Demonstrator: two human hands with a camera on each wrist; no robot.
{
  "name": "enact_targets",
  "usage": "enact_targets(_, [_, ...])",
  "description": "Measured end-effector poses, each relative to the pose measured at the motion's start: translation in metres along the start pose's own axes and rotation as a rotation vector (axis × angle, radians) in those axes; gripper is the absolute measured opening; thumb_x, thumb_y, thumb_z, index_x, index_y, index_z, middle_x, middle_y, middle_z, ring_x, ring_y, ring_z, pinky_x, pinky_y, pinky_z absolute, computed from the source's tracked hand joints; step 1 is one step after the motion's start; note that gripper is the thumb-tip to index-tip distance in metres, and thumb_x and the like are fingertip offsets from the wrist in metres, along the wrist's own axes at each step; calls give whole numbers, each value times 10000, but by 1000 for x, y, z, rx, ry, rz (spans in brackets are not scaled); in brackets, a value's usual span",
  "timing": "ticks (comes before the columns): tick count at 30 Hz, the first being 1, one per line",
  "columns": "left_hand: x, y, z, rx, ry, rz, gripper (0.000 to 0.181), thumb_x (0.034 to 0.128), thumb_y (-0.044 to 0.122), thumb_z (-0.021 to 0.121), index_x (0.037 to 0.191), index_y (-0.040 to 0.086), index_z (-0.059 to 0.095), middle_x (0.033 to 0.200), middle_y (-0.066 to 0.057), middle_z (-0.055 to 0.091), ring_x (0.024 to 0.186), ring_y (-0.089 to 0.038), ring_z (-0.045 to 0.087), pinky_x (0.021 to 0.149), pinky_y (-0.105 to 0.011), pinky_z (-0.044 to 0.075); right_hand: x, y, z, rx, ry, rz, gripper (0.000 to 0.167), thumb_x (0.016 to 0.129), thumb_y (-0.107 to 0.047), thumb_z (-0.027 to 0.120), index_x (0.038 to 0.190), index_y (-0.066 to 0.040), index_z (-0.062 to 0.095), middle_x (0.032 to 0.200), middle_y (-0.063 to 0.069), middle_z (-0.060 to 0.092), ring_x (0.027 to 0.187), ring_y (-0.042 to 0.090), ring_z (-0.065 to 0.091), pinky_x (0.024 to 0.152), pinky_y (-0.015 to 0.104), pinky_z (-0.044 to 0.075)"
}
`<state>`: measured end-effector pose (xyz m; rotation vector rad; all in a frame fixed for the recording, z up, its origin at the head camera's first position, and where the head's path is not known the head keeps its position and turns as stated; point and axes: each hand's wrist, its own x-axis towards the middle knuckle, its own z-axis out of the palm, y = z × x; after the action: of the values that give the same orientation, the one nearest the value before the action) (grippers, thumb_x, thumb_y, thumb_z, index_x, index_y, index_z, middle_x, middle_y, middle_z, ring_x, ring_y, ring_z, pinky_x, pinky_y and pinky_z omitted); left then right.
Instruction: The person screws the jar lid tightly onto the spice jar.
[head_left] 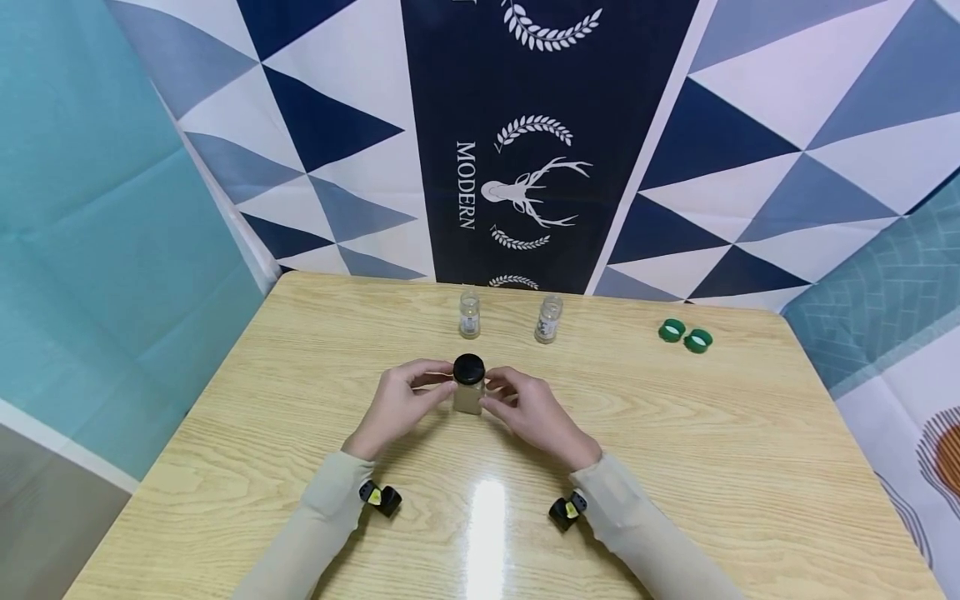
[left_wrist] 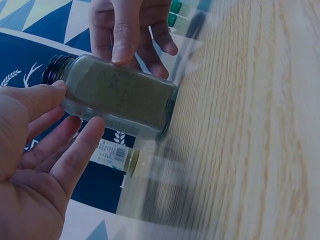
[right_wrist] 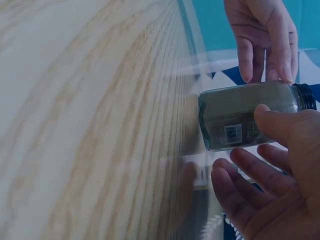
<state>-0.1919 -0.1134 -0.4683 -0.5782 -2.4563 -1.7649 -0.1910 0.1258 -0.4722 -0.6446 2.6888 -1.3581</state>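
Note:
A square glass jar (head_left: 468, 400) with a black lid (head_left: 468, 368) stands upright near the middle of the table, filled with a greyish-brown powder. My left hand (head_left: 405, 402) holds the jar's left side between thumb and fingers. On the opposite side, my right hand (head_left: 531, 412) holds it with thumb and fingers too. In the left wrist view, my left thumb (left_wrist: 50, 97) touches the jar (left_wrist: 120, 95) just below the lid. A small barcode label (right_wrist: 233, 134) shows on the glass in the right wrist view, near my right thumb (right_wrist: 272, 122).
Behind the jar stand two small clear glass bottles (head_left: 469, 317) (head_left: 548, 321) with labels and no caps. Two green caps (head_left: 671, 331) (head_left: 698, 340) lie at the back right of the wooden table (head_left: 675, 467). A patterned cloth (head_left: 337, 125) hangs beyond the far edge.

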Motion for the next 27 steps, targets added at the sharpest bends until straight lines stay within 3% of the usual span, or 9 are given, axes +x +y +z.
enact_targets(9, [0,-3,-4,9,35,-27,258,927,161,790,1172,90,751,1189,-105,744,1088,-297,734,899,-324,619,9,-3,4,-14,-1,6,388,970,-211,744,1318,-74,641,1145,89,754,984,174,728,855,297,617])
enact_targets(17, [3,-6,-10,31,61,15,212,929,143,784,1133,90,762,1081,-65,778,1034,-215,740,949,-329,599,17,-4,9,-1,-11,5,391,979,-212,732,1325,-62,631,1146,102,758,981,175,732,853,293,617])
enact_targets(27, [4,-11,-21,59,73,-5,208,940,151,773,1139,92,760,1101,-67,773,1055,-228,736,952,-387,602,28,-8,18,-16,-22,-15,395,986,-198,720,1336,-49,615,1147,113,763,952,181,736,829,289,614])
